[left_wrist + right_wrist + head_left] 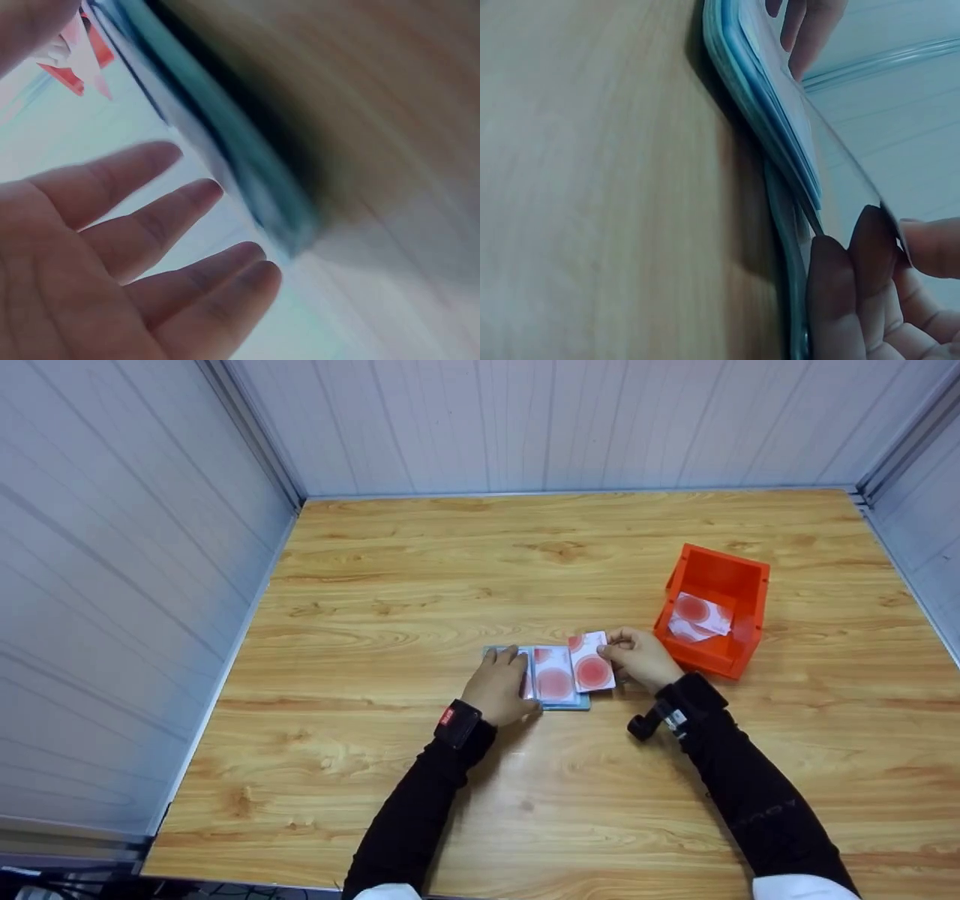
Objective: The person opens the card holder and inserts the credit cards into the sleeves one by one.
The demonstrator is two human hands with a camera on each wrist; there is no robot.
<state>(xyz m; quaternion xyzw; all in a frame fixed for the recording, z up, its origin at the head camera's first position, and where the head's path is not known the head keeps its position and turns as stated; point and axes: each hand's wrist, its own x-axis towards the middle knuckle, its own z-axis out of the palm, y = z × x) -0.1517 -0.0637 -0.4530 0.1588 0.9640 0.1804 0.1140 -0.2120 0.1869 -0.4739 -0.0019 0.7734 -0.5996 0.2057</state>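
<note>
White card [591, 669], red circles, tilted, partly over blue card holder [576, 706]

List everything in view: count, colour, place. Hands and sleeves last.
held card: one, white with red circles, in the right fingers at the holder's right end
card holder: one, blue-teal, lying on the table
holder cards: at least two, white and red, one mid-holder, one partly under the left hand
bin: one, orange-red, right of the holder
bin cards: at least two, white and red, inside the bin
table: one, wood-brown, under everything listed above
wall panels: three sides, whitish, around the table
wrist devices: two, black, one per wrist
sleeves: two, black, on the forearms
left hand: one, bare, on the holder
right hand: one, bare, pinching the held card
</note>
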